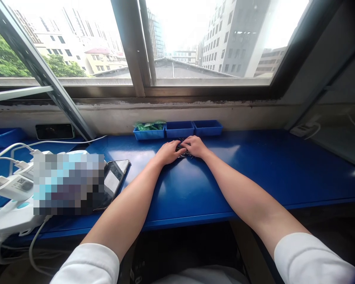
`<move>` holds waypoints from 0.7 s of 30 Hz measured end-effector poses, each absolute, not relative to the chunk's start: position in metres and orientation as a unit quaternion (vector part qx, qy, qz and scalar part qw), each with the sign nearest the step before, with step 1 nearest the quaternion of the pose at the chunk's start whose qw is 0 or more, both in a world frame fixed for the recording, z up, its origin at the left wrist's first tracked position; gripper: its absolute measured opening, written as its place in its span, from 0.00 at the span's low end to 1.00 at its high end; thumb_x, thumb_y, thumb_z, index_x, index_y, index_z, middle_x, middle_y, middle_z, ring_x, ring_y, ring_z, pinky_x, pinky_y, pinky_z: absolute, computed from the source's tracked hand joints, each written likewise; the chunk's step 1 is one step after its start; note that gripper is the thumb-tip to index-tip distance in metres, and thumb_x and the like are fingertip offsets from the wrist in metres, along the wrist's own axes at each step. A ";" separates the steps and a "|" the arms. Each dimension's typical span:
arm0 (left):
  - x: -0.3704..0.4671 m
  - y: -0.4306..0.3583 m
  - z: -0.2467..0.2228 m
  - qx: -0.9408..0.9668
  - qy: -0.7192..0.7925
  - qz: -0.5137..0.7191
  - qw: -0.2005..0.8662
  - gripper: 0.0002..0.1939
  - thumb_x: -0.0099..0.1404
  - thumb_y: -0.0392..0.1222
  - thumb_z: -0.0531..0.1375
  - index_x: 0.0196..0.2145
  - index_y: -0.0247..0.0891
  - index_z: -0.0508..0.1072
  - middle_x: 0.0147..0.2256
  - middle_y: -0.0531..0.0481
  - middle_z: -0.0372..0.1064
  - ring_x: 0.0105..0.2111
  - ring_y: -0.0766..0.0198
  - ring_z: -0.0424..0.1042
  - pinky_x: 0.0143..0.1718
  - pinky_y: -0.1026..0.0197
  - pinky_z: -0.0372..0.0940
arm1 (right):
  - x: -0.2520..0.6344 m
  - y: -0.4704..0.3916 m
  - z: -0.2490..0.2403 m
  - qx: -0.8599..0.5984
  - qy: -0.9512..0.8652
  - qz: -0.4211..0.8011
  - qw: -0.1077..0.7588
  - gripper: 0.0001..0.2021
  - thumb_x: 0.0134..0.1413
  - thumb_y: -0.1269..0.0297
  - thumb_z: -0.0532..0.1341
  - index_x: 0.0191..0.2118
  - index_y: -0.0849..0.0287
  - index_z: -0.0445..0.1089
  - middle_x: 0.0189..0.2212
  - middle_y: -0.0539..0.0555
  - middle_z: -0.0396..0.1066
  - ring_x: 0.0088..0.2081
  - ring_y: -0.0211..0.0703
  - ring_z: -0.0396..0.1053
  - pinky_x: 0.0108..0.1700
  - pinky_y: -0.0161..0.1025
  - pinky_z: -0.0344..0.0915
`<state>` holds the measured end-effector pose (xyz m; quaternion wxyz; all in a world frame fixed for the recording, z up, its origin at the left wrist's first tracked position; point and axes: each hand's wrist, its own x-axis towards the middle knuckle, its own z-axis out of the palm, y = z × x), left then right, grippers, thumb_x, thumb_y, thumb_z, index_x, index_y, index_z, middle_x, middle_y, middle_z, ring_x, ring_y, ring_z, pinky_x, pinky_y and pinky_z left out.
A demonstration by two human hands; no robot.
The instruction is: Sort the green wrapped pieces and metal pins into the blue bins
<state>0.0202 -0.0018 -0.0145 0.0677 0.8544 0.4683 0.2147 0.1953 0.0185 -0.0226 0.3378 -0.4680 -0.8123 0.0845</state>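
Note:
On the blue table [195, 189], a small pile of thin dark and silvery pieces [183, 152] lies between my two hands. My left hand [168, 152] rests at the pile's left side, its thumb and fingers apart and reaching over the pieces. From the right, my right hand [197, 146] curves over the pile with its fingertips down among the pieces; whether it grips any of them is too small to tell. The two hands nearly meet above the pile. Just behind them stand a blue bin with green packets [149, 130] and two more blue bins [180, 129] [208, 127].
At the left are a white power strip [8, 217] with plugged chargers and cables, a blurred-out object [68, 183] and a phone [115, 177]. Another phone [55, 131] leans near a blue tray [4, 137]. A metal post [62, 102] rises there; a window is behind.

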 end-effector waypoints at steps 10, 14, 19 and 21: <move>0.024 -0.007 -0.004 0.830 0.443 0.338 0.030 0.13 0.66 0.44 0.52 0.42 0.41 0.73 0.42 0.47 0.73 0.44 0.58 0.70 0.48 0.56 0.63 | 0.189 0.008 -0.010 -0.447 -0.806 0.109 0.373 0.26 0.62 0.48 0.45 0.21 0.58 0.66 0.21 0.51 0.68 0.26 0.38 0.62 0.30 0.35 0.53; 0.026 -0.009 -0.003 0.829 0.447 0.335 0.028 0.12 0.65 0.44 0.52 0.39 0.41 0.74 0.40 0.47 0.73 0.42 0.58 0.71 0.47 0.57 0.63 | 0.187 0.006 -0.008 -0.447 -0.796 0.121 0.390 0.29 0.60 0.43 0.44 0.19 0.58 0.64 0.18 0.51 0.66 0.24 0.37 0.60 0.28 0.35 0.51; 0.026 -0.008 -0.004 0.828 0.451 0.334 0.012 0.12 0.65 0.43 0.51 0.37 0.40 0.74 0.38 0.47 0.73 0.41 0.58 0.71 0.46 0.56 0.63 | 0.185 0.004 -0.007 -0.450 -0.781 0.155 0.404 0.29 0.59 0.43 0.46 0.17 0.59 0.63 0.17 0.50 0.64 0.22 0.36 0.60 0.28 0.35 0.53; 0.026 -0.008 -0.004 0.821 0.466 0.330 0.000 0.13 0.66 0.42 0.50 0.37 0.39 0.74 0.38 0.46 0.74 0.41 0.57 0.71 0.46 0.56 0.63 | 0.184 0.002 -0.006 -0.447 -0.762 0.187 0.429 0.25 0.57 0.45 0.50 0.21 0.58 0.67 0.18 0.50 0.67 0.23 0.36 0.62 0.29 0.35 0.56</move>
